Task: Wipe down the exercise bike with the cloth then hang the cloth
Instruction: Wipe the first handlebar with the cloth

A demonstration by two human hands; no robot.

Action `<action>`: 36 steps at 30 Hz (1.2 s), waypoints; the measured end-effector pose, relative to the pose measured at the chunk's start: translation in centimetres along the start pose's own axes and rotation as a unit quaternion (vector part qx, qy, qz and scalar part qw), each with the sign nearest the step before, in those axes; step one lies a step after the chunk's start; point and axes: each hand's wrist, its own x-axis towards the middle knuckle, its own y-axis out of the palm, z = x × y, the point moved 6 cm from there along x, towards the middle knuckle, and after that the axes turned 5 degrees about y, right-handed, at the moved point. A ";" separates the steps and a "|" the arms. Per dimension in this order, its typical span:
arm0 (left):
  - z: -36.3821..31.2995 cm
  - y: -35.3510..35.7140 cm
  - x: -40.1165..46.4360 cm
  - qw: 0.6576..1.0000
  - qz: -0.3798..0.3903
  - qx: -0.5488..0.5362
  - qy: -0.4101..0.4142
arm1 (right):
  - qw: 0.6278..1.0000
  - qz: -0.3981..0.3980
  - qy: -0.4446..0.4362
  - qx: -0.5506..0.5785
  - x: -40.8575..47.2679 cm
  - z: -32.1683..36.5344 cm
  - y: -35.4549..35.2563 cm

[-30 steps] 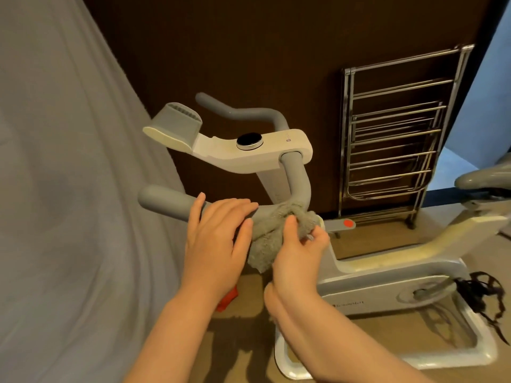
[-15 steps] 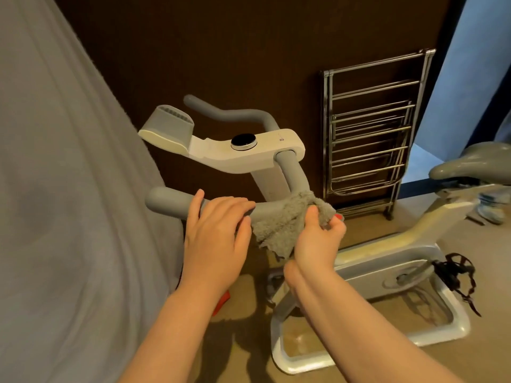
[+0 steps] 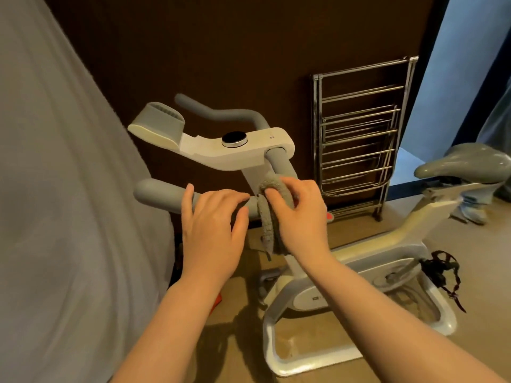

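A white exercise bike (image 3: 359,252) with grey handlebars stands in front of me. My left hand (image 3: 213,236) rests over the near grey handlebar (image 3: 160,193), fingers laid across it. My right hand (image 3: 301,217) grips a grey fluffy cloth (image 3: 269,225) wrapped round the bend of that handlebar, just below the white console (image 3: 235,150) with its round black dial. The cloth's lower edge hangs beneath the bar. The grey saddle (image 3: 464,161) is at the right.
A chrome folding rack (image 3: 359,139) leans against the dark brown wall behind the bike. A grey curtain (image 3: 55,189) fills the left side. A black pedal strap (image 3: 442,272) sticks out at the bike's right. A person's legs (image 3: 475,205) stand at the far right.
My right hand has moved up the handlebar bend with the cloth, turning over it, so the cloth now wraps the bar. The view has shifted right. My left hand stays on the grip.
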 end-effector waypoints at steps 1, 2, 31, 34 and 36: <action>0.0 0.1 0.1 1.000 0.000 0.001 -0.004 | 0.999 0.001 0.001 -0.035 1.0 -0.5 -0.9; 0.0 0.2 0.2 1.000 -0.003 0.003 -0.009 | 0.999 -0.009 0.015 -0.045 1.7 -0.7 -1.6; -6.1 5.6 1.6 0.972 -0.141 -0.006 -0.189 | 0.877 0.180 0.292 0.336 3.1 -5.7 0.1; -6.4 5.8 1.6 0.971 -0.138 0.010 -0.196 | 0.864 0.196 0.308 0.348 4.4 -6.0 0.1; -6.5 5.9 1.7 0.970 -0.136 0.021 -0.202 | 0.871 0.179 0.316 0.331 6.5 -6.4 0.4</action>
